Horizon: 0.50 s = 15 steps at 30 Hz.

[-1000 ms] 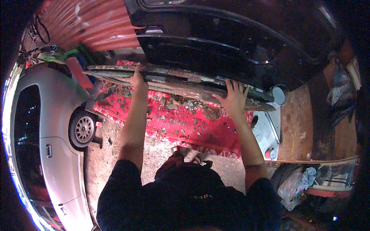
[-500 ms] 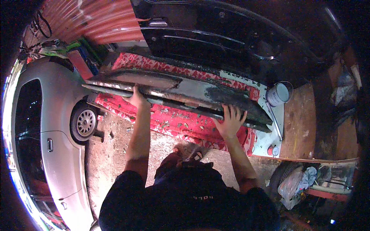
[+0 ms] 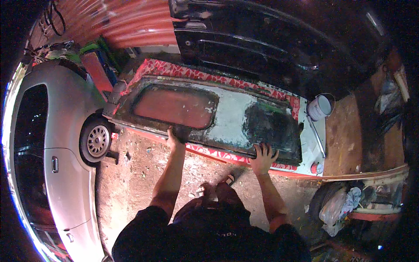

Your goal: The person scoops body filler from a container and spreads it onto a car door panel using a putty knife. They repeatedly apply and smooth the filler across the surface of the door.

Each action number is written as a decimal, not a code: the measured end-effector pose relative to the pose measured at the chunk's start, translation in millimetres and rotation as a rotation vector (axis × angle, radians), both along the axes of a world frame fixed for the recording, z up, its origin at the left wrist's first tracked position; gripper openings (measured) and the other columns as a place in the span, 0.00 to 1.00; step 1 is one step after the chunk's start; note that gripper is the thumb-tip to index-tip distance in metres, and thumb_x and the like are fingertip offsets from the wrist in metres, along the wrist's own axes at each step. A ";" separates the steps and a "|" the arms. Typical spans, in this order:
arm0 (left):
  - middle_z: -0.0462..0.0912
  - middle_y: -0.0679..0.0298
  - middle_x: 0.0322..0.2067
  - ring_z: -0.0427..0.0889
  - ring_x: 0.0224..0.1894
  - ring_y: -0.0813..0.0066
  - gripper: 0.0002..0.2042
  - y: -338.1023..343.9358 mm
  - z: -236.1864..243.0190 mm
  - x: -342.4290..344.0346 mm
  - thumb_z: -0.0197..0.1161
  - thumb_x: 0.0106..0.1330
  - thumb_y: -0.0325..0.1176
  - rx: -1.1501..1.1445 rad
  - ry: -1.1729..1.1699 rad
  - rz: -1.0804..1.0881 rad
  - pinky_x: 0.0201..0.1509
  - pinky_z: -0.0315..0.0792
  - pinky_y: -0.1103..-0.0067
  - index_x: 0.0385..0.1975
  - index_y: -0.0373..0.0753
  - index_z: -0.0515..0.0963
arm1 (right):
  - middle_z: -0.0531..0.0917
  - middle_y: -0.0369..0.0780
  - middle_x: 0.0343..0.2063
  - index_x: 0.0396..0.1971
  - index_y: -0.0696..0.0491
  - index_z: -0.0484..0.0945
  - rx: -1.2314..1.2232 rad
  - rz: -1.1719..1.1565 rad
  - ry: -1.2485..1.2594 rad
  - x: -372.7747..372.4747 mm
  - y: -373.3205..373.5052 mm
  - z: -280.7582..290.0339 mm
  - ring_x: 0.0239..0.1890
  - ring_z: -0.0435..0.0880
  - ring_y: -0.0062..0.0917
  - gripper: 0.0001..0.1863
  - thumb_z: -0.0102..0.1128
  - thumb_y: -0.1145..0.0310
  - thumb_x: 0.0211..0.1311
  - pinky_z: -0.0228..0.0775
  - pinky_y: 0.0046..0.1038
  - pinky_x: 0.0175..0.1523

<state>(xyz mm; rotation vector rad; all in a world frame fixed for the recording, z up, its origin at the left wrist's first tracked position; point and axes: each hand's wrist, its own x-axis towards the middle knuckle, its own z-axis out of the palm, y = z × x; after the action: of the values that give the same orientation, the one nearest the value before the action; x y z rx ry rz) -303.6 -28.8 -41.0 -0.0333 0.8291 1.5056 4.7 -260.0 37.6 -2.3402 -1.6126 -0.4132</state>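
Note:
A long weathered body panel (image 3: 230, 115), with a rounded rust-coloured inset and white and dark patches, lies nearly flat over a red floral cloth (image 3: 162, 65) on a low bench. My left hand (image 3: 175, 141) grips its near edge just below the inset, thumb up, other fingers mostly hidden. My right hand (image 3: 262, 159) holds the same edge toward the right end, fingers curled over it under the dark patch. A white bucket (image 3: 318, 109), a metal bar (image 3: 317, 137) and a small red tin (image 3: 316, 167) are beside the panel's right end.
A silver car (image 3: 65, 179) flanks me on the left. Behind the bench are a large black panel (image 3: 262, 48) and red corrugated sheeting (image 3: 118, 24). Plywood (image 3: 345, 144) extends at the right, with a tyre (image 3: 325, 196) and bags (image 3: 334, 209) below it. My sandaled feet stand on rough floor.
The panel has tipped from edge-on down to nearly flat, its face now showing and covering most of the cloth. Both my hands have moved lower and toward me with its near edge.

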 end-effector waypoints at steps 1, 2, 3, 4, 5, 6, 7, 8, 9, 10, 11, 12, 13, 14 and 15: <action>0.79 0.60 0.42 0.79 0.42 0.61 0.21 -3.6 6.1 3.0 0.65 0.57 0.44 -0.007 0.011 0.000 0.46 0.77 0.63 0.46 0.39 0.75 | 0.73 0.33 0.51 0.47 0.37 0.75 0.002 -0.012 -0.004 -1.9 -2.6 -6.1 0.60 0.65 0.36 0.37 0.77 0.54 0.26 0.41 0.61 0.66; 0.78 0.60 0.42 0.79 0.42 0.61 0.21 -8.1 12.1 6.8 0.65 0.57 0.44 -0.013 0.021 0.000 0.46 0.77 0.63 0.46 0.38 0.74 | 0.73 0.34 0.51 0.48 0.37 0.75 0.004 -0.025 -0.009 -2.7 -4.2 -11.9 0.60 0.65 0.36 0.38 0.77 0.54 0.26 0.41 0.61 0.66; 0.78 0.60 0.43 0.79 0.42 0.61 0.22 -13.6 13.9 5.1 0.65 0.57 0.44 -0.025 0.040 0.004 0.47 0.77 0.63 0.46 0.38 0.74 | 0.73 0.34 0.51 0.48 0.37 0.75 0.001 -0.033 -0.005 -5.8 -6.6 -15.6 0.60 0.65 0.36 0.38 0.77 0.54 0.26 0.41 0.61 0.66; 0.78 0.60 0.43 0.79 0.43 0.61 0.23 -10.8 1.6 0.7 0.66 0.56 0.45 -0.102 0.069 0.026 0.47 0.76 0.63 0.47 0.38 0.73 | 0.72 0.35 0.53 0.51 0.37 0.74 -0.016 -0.020 0.010 -6.6 -7.7 -17.7 0.60 0.64 0.37 0.40 0.77 0.54 0.28 0.41 0.62 0.66; 0.77 0.60 0.44 0.78 0.43 0.61 0.24 -10.4 -3.5 -2.4 0.66 0.55 0.46 -0.124 0.076 0.038 0.48 0.76 0.62 0.48 0.39 0.73 | 0.72 0.34 0.53 0.53 0.36 0.73 -0.049 -0.025 0.004 -7.9 -8.6 -21.6 0.60 0.65 0.37 0.41 0.77 0.52 0.29 0.41 0.64 0.65; 0.77 0.60 0.44 0.78 0.44 0.60 0.25 -9.5 -11.0 -4.2 0.67 0.55 0.46 -0.144 0.083 0.045 0.48 0.76 0.62 0.49 0.39 0.72 | 0.72 0.34 0.53 0.55 0.35 0.71 -0.080 -0.034 -0.003 -9.2 -9.5 -28.0 0.60 0.65 0.38 0.43 0.77 0.51 0.29 0.41 0.65 0.65; 0.77 0.60 0.45 0.78 0.44 0.60 0.26 -7.7 -7.8 2.0 0.67 0.54 0.46 -0.158 0.083 0.044 0.48 0.76 0.61 0.50 0.40 0.71 | 0.72 0.34 0.53 0.57 0.34 0.70 -0.106 -0.051 -0.015 -7.3 -8.8 -35.8 0.60 0.65 0.39 0.44 0.76 0.50 0.30 0.41 0.66 0.64; 0.76 0.60 0.45 0.77 0.44 0.59 0.28 -12.6 -5.1 5.6 0.68 0.53 0.48 -0.130 0.069 0.012 0.49 0.75 0.60 0.52 0.42 0.69 | 0.71 0.34 0.55 0.60 0.34 0.67 -0.108 -0.035 -0.033 -5.7 -11.4 -44.0 0.61 0.63 0.38 0.47 0.76 0.49 0.31 0.41 0.67 0.63; 0.76 0.60 0.45 0.78 0.44 0.60 0.26 -11.0 -16.4 0.2 0.64 0.56 0.49 -0.107 0.106 0.018 0.47 0.76 0.61 0.50 0.42 0.71 | 0.71 0.35 0.56 0.60 0.35 0.67 -0.121 -0.021 0.002 -8.4 -9.7 -46.7 0.62 0.63 0.38 0.46 0.75 0.51 0.33 0.40 0.66 0.64; 0.77 0.61 0.44 0.78 0.44 0.61 0.24 -5.0 -38.4 -9.6 0.61 0.58 0.51 -0.084 0.147 0.027 0.46 0.76 0.63 0.48 0.42 0.72 | 0.70 0.35 0.56 0.60 0.36 0.67 -0.132 -0.002 0.040 -13.4 -6.7 -48.2 0.63 0.62 0.38 0.45 0.75 0.54 0.34 0.39 0.65 0.64; 0.77 0.62 0.44 0.78 0.44 0.62 0.23 -1.3 -54.8 -11.7 0.57 0.61 0.53 -0.068 0.178 0.026 0.44 0.76 0.64 0.47 0.42 0.74 | 0.70 0.36 0.56 0.61 0.37 0.67 -0.152 0.007 0.068 -14.5 -6.2 -49.6 0.63 0.62 0.38 0.44 0.75 0.57 0.36 0.39 0.65 0.65; 0.75 0.61 0.46 0.76 0.48 0.60 0.28 -3.4 -59.2 -12.7 0.68 0.53 0.49 -0.044 0.087 0.010 0.50 0.74 0.59 0.52 0.45 0.68 | 0.68 0.36 0.59 0.61 0.38 0.66 -0.173 0.011 0.078 -13.7 -5.7 -55.0 0.64 0.60 0.38 0.44 0.75 0.57 0.37 0.39 0.64 0.64; 0.74 0.62 0.47 0.75 0.48 0.60 0.29 -0.9 -70.9 -13.9 0.67 0.53 0.50 -0.075 0.098 -0.021 0.51 0.73 0.59 0.53 0.45 0.68 | 0.67 0.36 0.59 0.61 0.38 0.66 -0.177 0.014 0.084 -12.8 -5.6 -60.0 0.65 0.60 0.38 0.44 0.75 0.57 0.37 0.39 0.64 0.64; 0.74 0.62 0.49 0.75 0.49 0.60 0.29 2.6 -78.2 -15.4 0.66 0.54 0.51 -0.106 0.110 -0.051 0.52 0.72 0.59 0.53 0.46 0.68 | 0.67 0.37 0.60 0.61 0.38 0.66 -0.181 0.019 0.091 -11.9 -5.3 -65.0 0.65 0.60 0.38 0.44 0.75 0.57 0.37 0.39 0.64 0.64; 0.73 0.62 0.50 0.75 0.49 0.61 0.30 5.9 -83.3 -13.6 0.65 0.54 0.53 -0.131 0.119 -0.078 0.52 0.72 0.59 0.54 0.46 0.68 | 0.66 0.37 0.61 0.61 0.39 0.66 -0.179 0.027 0.095 -10.2 -2.0 -69.7 0.65 0.59 0.39 0.44 0.74 0.57 0.38 0.39 0.64 0.64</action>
<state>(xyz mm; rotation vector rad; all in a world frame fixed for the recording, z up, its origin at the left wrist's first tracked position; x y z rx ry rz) -317.1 -22.9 -124.4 -0.0084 1.0133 1.3887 -5.5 -261.9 -32.1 -2.4224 -1.6971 -0.1543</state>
